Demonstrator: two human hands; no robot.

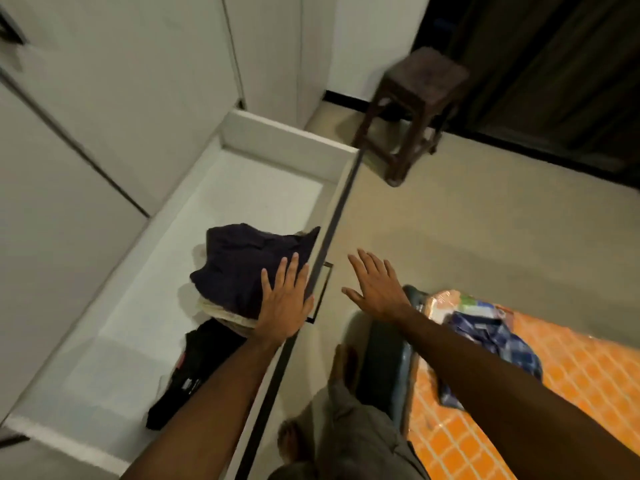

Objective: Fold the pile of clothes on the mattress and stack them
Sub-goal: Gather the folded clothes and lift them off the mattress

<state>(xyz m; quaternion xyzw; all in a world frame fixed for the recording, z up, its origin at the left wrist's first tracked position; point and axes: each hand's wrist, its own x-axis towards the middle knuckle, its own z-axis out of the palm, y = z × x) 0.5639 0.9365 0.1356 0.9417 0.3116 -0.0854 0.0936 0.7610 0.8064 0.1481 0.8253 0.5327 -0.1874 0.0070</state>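
Observation:
A stack of folded clothes (242,261), dark navy on top and beige beneath, lies inside an open white drawer (287,140). My left hand (284,303) rests flat on the stack's near right corner, fingers straight, right beside the drawer's dark front edge. My right hand (375,285) hovers open over the floor just outside the drawer, fingers spread, holding nothing. A blue checked garment (498,351) lies crumpled on the orange patterned mattress (571,382) at the lower right, under my right forearm. A black garment (197,368) lies in the drawer nearer to me.
White wardrobe doors (114,84) rise behind the drawer. A dark wooden stool (419,105) stands on the beige floor at the back, next to dark curtains (554,74). Packets (460,303) sit at the mattress corner. My bare feet (343,365) stand between drawer and mattress.

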